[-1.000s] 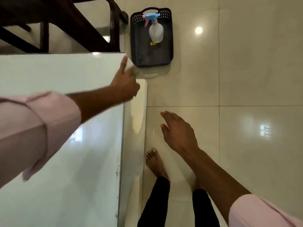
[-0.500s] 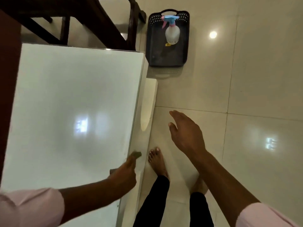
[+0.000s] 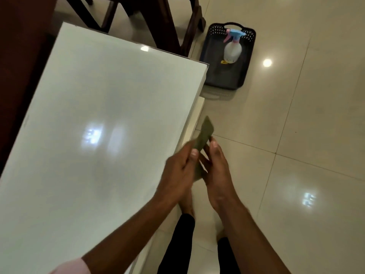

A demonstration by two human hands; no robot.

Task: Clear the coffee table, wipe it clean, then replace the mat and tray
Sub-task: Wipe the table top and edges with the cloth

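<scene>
1. Bg: glossy cream tile floor [image 3: 296, 135] w/ light reflections; dark wood furniture legs [image 3: 173, 26] at top, behind the table.
2. Coffee table [image 3: 98, 125]: white glossy top, runs diagonally across left of frame, lamp glare in the middle. Lower white ledge shows along its right edge.
3. Dark plastic basket [image 3: 221, 76] w/ handle sits on floor just past table's far right corner. Inside: spray bottle [image 3: 232, 51], white body, blue/pink trigger head, lying toward basket's far end; small yellow bit beside its base.
4. Green cloth [image 3: 205, 133]: olive pad/cloth, held in air between both hands, just off table's right edge, above floor. Top end sticks up free; motion-blurred.
5. Left hand [image 3: 177, 175]: fingers curled, thumb pressed on cloth's lower part, pinching it.
6. Right hand [image 3: 217, 171]: fingers close together, curled round cloth from right side; exact contact partly hidden.
7. Pink sleeve [image 3: 73, 266] at bottom left; black trouser legs, bare foot [image 3: 186, 202] below the hands.
</scene>
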